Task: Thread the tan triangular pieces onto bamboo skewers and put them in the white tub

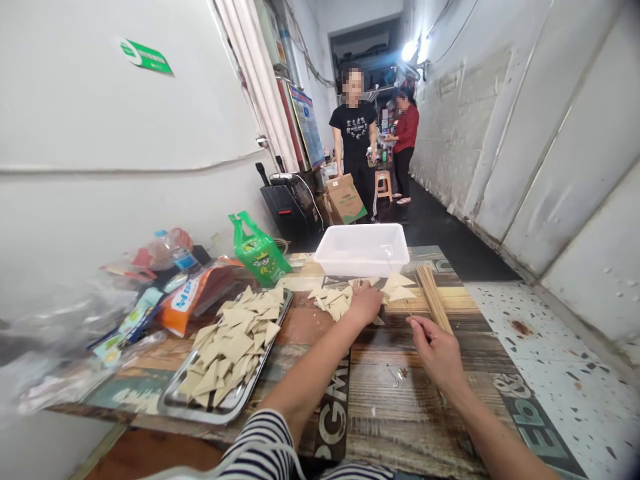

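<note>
Striped sleeve (267,433) nearest, I see the left hand (367,302) over loose pale triangles (334,301); whether its fingers grip one, I cannot tell. The right hand (437,348) pinches a thin stick (411,314), apparently bearing several triangles: one begun, I judge, with the metal tray (220,419) heaped and bundled sticks (433,297) left.

Narrow room, passage-like, receding from viewer. Left wall (90,127): white, bearing green sticker (147,57); pale curtain (263,80) and blue board (307,127) farther along. Right wall (530,113): whitish, with rough patch (465,107). Lamp (409,51): glaring, high at far end. Floor (445,243): black along passage, speckled and brown-stained at right. Stool (383,184): orange, toward rear. Table (390,427): foreground, plank-patterned, lettered.
</note>
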A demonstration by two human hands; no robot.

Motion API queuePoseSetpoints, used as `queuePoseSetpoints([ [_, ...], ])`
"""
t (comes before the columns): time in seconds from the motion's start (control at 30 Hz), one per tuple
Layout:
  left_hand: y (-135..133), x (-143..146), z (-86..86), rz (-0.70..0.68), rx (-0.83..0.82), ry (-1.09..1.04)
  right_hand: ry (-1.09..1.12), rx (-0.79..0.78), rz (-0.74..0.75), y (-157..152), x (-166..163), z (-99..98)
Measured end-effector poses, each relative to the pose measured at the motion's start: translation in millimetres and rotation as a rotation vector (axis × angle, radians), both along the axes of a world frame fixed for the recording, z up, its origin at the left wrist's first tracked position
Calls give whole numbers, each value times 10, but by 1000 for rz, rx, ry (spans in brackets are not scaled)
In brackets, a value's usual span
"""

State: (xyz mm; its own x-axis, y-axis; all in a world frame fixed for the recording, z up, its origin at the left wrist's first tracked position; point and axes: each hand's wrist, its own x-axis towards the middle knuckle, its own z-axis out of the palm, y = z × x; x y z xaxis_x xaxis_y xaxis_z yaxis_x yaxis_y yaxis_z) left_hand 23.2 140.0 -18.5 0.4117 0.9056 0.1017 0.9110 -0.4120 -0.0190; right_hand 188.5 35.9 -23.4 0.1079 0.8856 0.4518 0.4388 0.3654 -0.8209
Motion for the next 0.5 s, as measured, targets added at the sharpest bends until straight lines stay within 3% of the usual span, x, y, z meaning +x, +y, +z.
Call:
queuePoseSetpoints([
  [0.17,128,53,72,-116,-91,78,14,-19,15,12,-5,-59],
  [0.37,242,60,181,-121,-270,139,26,-28,16,12,1,-74],
  [0.5,237,45,181,-140,-259,133,28,-30,10,23,11,-66],
])
